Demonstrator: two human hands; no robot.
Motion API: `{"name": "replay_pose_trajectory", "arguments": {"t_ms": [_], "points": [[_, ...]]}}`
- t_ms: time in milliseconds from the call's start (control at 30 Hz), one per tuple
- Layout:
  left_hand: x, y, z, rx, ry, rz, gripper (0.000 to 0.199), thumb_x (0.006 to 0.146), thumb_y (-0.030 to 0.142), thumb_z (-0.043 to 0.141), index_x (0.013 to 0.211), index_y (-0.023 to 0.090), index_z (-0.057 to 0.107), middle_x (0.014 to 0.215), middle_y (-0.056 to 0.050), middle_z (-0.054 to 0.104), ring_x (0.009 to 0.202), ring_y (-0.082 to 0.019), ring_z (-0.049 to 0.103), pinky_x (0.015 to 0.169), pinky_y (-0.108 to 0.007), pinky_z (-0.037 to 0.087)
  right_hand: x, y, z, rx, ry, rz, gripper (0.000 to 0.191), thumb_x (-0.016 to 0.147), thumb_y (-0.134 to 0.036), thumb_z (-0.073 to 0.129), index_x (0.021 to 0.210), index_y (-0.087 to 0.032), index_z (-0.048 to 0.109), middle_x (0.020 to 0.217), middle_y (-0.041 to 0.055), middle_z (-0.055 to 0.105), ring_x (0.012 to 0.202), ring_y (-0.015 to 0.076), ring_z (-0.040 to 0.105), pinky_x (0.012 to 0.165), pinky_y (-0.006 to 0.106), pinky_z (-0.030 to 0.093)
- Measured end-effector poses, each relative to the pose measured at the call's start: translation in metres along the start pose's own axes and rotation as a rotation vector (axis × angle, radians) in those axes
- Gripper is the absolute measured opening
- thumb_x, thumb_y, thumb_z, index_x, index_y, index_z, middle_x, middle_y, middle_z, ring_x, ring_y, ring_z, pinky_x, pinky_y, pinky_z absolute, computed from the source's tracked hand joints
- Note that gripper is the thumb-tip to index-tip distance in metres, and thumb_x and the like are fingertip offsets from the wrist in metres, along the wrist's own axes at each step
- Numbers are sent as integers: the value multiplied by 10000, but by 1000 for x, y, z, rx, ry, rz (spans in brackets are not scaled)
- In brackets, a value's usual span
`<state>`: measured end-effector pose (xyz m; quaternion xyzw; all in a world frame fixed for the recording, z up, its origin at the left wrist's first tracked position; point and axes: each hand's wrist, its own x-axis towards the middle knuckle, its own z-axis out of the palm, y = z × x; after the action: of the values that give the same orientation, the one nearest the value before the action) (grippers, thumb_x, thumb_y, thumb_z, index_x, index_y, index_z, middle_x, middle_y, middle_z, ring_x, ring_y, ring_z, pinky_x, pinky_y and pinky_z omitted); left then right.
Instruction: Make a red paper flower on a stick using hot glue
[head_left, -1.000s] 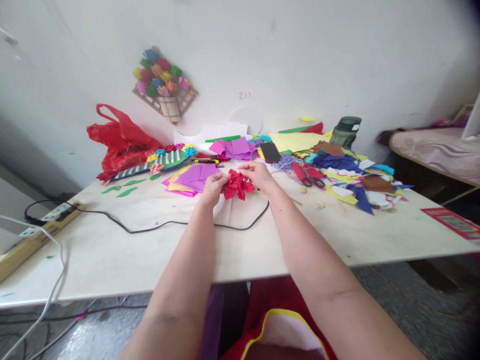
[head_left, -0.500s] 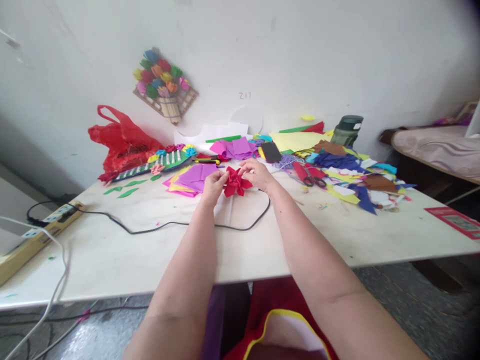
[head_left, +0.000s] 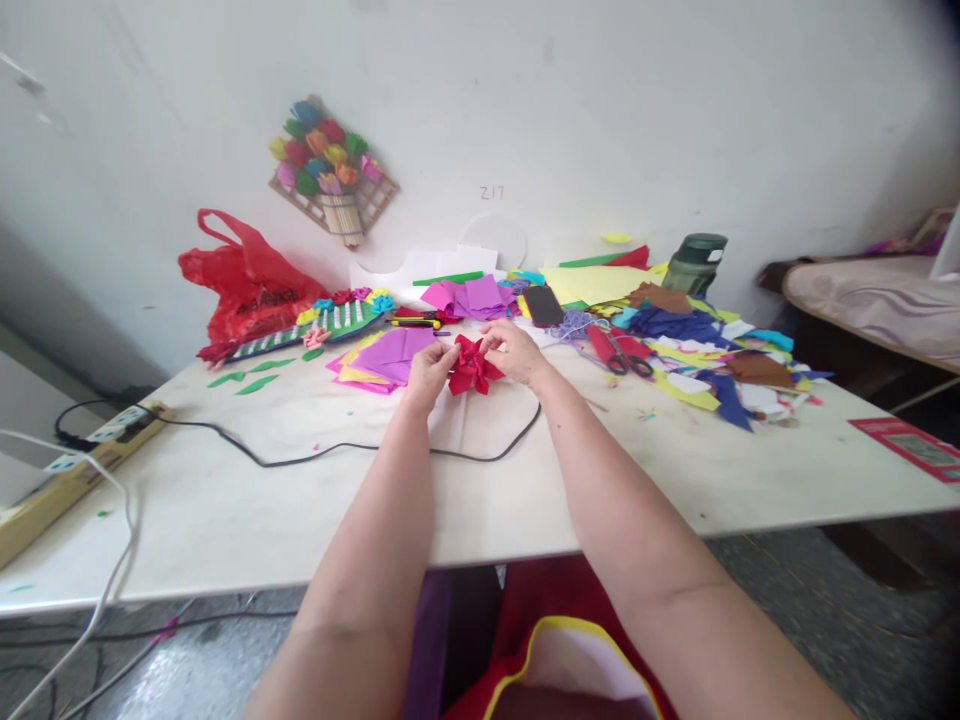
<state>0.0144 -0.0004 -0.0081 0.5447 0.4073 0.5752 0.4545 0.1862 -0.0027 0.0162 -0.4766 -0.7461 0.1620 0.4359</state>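
A red paper flower (head_left: 473, 367) with pointed petals is held between my two hands above the middle of the table. My left hand (head_left: 430, 371) pinches its left edge between thumb and fingers. On the other side, my right hand (head_left: 514, 350) grips petals at the upper right. Purple, yellow and pink paper sheets (head_left: 394, 355) lie just left of my left hand. Behind the hands are a dark phone (head_left: 542, 306) and a yellow-black cutter (head_left: 416, 323). Scissors (head_left: 628, 364) rest right of my right hand.
A black cable (head_left: 277, 464) crosses the table in front of the flower to a power strip (head_left: 97, 450). A red plastic bag (head_left: 251, 280) stands at the back left. Paper scraps (head_left: 679, 325) and a green bottle (head_left: 695, 265) are at the right. The table's front edge (head_left: 495, 562) runs beneath my forearms.
The camera view has shifted very slightly. Both hands stay on the red flower, with almost no other visible movement.
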Motion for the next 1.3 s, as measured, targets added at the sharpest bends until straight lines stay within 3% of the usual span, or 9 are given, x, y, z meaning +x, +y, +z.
{"name": "replay_pose_trajectory", "arguments": {"t_ms": [233, 400, 633, 800, 900, 1033, 1300], "points": [[5, -6, 0, -110, 138, -17, 405, 620, 460, 842, 592, 161, 570, 506, 31, 526, 452, -83, 462, 468, -212, 363, 1, 0, -1, 141, 27, 226, 305, 711, -192, 615, 1003, -157, 692, 920, 36, 700, 789, 155, 618, 793, 304, 501], [6, -6, 1, -196, 251, -42, 357, 642, 422, 821, 629, 157, 582, 507, 27, 542, 457, -87, 479, 470, -207, 383, -1, -7, 1, 121, -51, 389, 182, 717, -307, 656, 818, -170, 721, 737, 7, 682, 697, 150, 600, 697, 270, 464], [2, -5, 4, -346, 158, -101, 284, 592, 332, 800, 673, 161, 588, 577, 9, 612, 533, -124, 579, 565, -250, 499, 1, 0, 3, 113, 55, 407, 75, 694, -234, 644, 649, -176, 659, 585, -40, 583, 610, 124, 530, 631, 246, 399], [2, -2, 3, -463, 92, -180, 227, 677, 336, 720, 805, 166, 641, 664, -16, 680, 622, -167, 654, 615, -278, 544, 1, -3, 4, 226, 88, 367, 84, 678, -182, 642, 598, -178, 615, 544, -53, 545, 581, 111, 494, 612, 237, 388], [0, 0, 2, -523, -1, -203, 227, 731, 320, 680, 902, 172, 660, 769, -48, 726, 754, -203, 704, 744, -338, 571, -1, -14, 3, 369, 179, 458, 157, 704, -169, 621, 559, -183, 561, 469, -71, 460, 505, 95, 428, 542, 225, 346], [-3, 0, 2, -516, -124, -169, 365, 686, 198, 708, 1044, 184, 636, 898, -43, 745, 836, -191, 714, 868, -376, 554, -2, -26, 4, 559, 281, 623, 195, 699, -113, 592, 542, -192, 507, 428, -84, 413, 439, 76, 379, 477, 208, 310], [1, -6, 0, -535, -128, -161, 380, 626, 56, 640, 989, 166, 626, 870, -29, 725, 779, -172, 691, 814, -347, 553, -4, -21, 4, 597, 180, 585, 181, 651, -94, 618, 532, -179, 513, 389, -102, 378, 400, 50, 328, 443, 190, 258]]}}
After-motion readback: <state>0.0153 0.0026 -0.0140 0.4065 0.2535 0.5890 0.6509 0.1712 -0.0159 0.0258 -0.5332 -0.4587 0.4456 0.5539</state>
